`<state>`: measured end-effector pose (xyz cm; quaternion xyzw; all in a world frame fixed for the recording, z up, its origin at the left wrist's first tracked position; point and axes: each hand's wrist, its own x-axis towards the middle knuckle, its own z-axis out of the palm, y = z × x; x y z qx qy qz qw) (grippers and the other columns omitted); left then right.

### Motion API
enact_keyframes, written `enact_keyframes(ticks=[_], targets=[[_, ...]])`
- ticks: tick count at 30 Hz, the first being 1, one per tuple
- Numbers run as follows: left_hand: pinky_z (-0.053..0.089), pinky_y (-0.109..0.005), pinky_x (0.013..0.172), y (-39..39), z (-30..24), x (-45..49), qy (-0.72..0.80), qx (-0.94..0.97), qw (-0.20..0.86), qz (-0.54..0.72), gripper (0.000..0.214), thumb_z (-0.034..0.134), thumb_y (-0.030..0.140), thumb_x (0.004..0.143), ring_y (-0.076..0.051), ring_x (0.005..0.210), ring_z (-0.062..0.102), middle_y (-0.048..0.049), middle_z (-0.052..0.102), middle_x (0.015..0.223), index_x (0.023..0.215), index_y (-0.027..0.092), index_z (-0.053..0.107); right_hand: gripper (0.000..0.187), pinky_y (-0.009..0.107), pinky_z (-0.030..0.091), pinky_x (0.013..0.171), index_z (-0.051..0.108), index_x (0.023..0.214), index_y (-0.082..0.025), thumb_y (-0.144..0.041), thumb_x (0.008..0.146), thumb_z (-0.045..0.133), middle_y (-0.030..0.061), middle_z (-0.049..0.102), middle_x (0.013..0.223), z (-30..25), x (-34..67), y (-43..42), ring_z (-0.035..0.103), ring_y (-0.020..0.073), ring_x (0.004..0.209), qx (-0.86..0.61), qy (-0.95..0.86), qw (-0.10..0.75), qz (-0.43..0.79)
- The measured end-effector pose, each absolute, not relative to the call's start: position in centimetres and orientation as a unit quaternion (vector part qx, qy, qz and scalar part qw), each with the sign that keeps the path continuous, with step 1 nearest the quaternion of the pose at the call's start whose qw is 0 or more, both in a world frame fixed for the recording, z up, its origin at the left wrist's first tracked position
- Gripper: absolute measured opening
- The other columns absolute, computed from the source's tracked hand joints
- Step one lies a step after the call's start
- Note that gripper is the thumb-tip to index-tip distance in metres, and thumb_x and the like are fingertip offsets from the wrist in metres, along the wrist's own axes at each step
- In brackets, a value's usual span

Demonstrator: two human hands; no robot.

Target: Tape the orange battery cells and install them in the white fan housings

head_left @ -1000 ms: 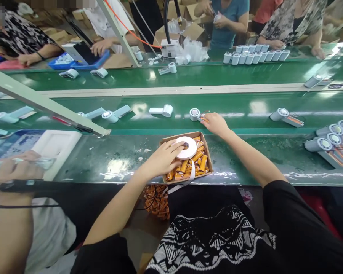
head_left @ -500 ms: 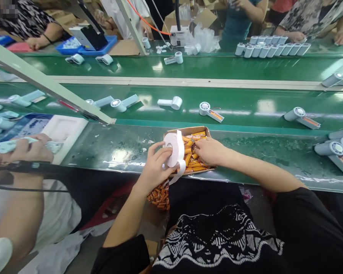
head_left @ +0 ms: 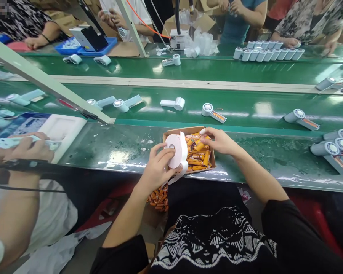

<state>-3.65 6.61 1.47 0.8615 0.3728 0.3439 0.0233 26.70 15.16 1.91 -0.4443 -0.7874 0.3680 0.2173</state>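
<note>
A small cardboard box (head_left: 212, 153) of orange batteries (head_left: 199, 158) sits on the green bench in front of me. My left hand (head_left: 157, 169) grips a white tape roll (head_left: 175, 151) upright over the box's left side, a strip of tape hanging from it. My right hand (head_left: 218, 140) is over the box, fingers pinched on one orange battery (head_left: 199, 145) lifted from the pile.
A green conveyor (head_left: 246, 106) carries white fan units (head_left: 212, 111), some with orange batteries showing. More fan units (head_left: 335, 146) lie at the right. A co-worker's hands (head_left: 25, 146) work at the left. Other people stand across the far belt, behind a row of white cylinders (head_left: 268, 54).
My right hand came back from a fan unit on the belt to the box and picked up a battery. My left hand lifted the tape roll upright.
</note>
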Motion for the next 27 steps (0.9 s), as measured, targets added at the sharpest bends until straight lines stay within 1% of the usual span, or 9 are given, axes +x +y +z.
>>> enact_keyframes(ticks=[2,6,9,11,15,17,22,24,27], targets=[[0.054,-0.058,0.110,6.8,1.4,-3.6,0.368,0.864,0.017,0.344,0.022,0.071,0.030,0.103,-0.038,0.134,0.055,-0.0132,0.074,0.118,0.121,0.019,0.062,0.025,0.034,0.054,0.088,0.072,0.124,-0.018,-0.031,0.102,0.067,0.0079,0.080,0.112,1.5,27.0,14.9,0.074,0.0207,0.097,-0.430,-0.778,0.233,0.394],[0.054,-0.058,0.111,7.0,1.0,-3.5,0.369,0.867,0.017,0.334,0.026,0.073,0.031,0.102,-0.038,0.135,0.055,-0.0139,0.075,0.119,0.123,0.018,0.063,0.014,0.033,0.050,0.083,0.077,0.098,-0.019,-0.030,0.093,0.083,0.0069,0.079,0.099,2.3,26.3,13.8,0.071,0.0222,0.092,-0.335,-0.876,0.069,0.341],[0.055,-0.058,0.110,6.8,0.8,-3.5,0.379,0.867,0.023,0.323,0.027,0.074,0.033,0.102,-0.039,0.135,0.055,-0.0142,0.075,0.119,0.123,0.018,0.063,0.008,0.032,0.047,0.076,0.077,0.089,-0.019,-0.024,0.094,0.080,0.0054,0.077,0.089,4.0,26.7,13.3,0.067,0.0207,0.083,-0.305,-0.900,-0.005,0.311],[0.055,-0.059,0.111,6.6,0.9,-3.6,0.386,0.865,0.022,0.321,0.027,0.073,0.032,0.103,-0.038,0.135,0.055,-0.0142,0.075,0.119,0.123,0.018,0.063,0.012,0.033,0.047,0.075,0.078,0.093,-0.020,-0.027,0.101,0.072,0.0041,0.075,0.086,5.4,28.1,13.3,0.064,0.0189,0.078,-0.320,-0.891,0.052,0.317],[0.055,-0.059,0.111,6.3,1.1,-3.7,0.392,0.858,0.019,0.331,0.022,0.070,0.029,0.103,-0.037,0.134,0.055,-0.0138,0.074,0.119,0.121,0.019,0.064,0.035,0.033,0.054,0.079,0.076,0.119,-0.025,-0.056,0.109,0.062,0.0026,0.075,0.096,7.1,31.1,13.8,0.065,0.0166,0.081,-0.377,-0.735,0.351,0.440],[0.055,-0.059,0.111,6.3,1.0,-3.6,0.389,0.860,0.016,0.329,0.023,0.070,0.029,0.103,-0.038,0.134,0.056,-0.0136,0.075,0.118,0.122,0.018,0.064,0.044,0.033,0.057,0.078,0.070,0.125,-0.025,-0.064,0.105,0.066,0.0034,0.074,0.104,6.9,31.4,13.9,0.067,0.0158,0.082,-0.370,-0.628,0.439,0.526],[0.056,-0.059,0.112,6.4,0.8,-2.8,0.373,0.878,-0.011,0.301,0.031,0.075,0.026,0.100,-0.039,0.137,0.055,-0.0146,0.076,0.123,0.129,0.017,0.068,0.062,0.029,0.054,0.065,0.053,0.132,-0.026,-0.063,0.092,0.083,-0.0026,0.068,0.093,4.2,28.8,12.8,0.059,0.0114,0.065,-0.339,-0.563,0.460,0.597],[0.056,-0.058,0.114,6.4,0.9,-2.6,0.370,0.884,-0.027,0.285,0.030,0.072,0.019,0.100,-0.039,0.139,0.055,-0.0129,0.077,0.123,0.130,0.018,0.071,0.057,0.030,0.055,0.065,0.049,0.130,-0.027,-0.063,0.097,0.078,-0.0021,0.070,0.093,3.7,28.1,12.2,0.059,0.0122,0.065,-0.357,-0.585,0.441,0.580],[0.057,-0.058,0.116,6.2,1.3,-2.5,0.371,0.891,-0.044,0.258,0.036,0.067,0.009,0.098,-0.037,0.143,0.055,-0.0096,0.078,0.125,0.131,0.023,0.074,0.040,0.038,0.062,0.081,0.053,0.125,-0.026,-0.057,0.105,0.067,0.0059,0.075,0.113,4.3,28.3,11.6,0.072,0.0196,0.088,-0.368,-0.644,0.363,0.564]])
